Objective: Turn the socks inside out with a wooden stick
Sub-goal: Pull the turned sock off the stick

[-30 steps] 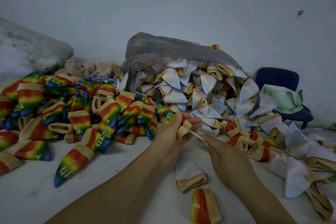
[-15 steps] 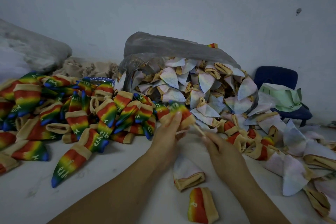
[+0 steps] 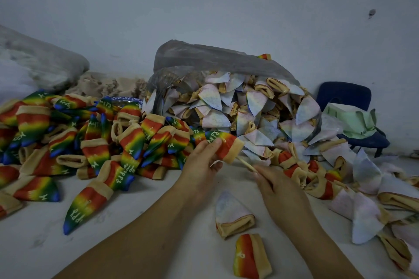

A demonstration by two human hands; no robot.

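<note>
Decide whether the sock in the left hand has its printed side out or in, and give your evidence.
Printed side out: the sock, gripped by the left hand, shows bright rainbow bands and white lettering.

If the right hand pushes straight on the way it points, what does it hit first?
Likely the tan cuff of the rainbow sock held by the left hand; the wooden stick in the right hand runs up-left into it. Depth is unclear from one view.

Dozens of socks (image 3: 95, 149), one stick (image 3: 246, 164), two hands (image 3: 201, 163) (image 3: 275, 187)
</note>
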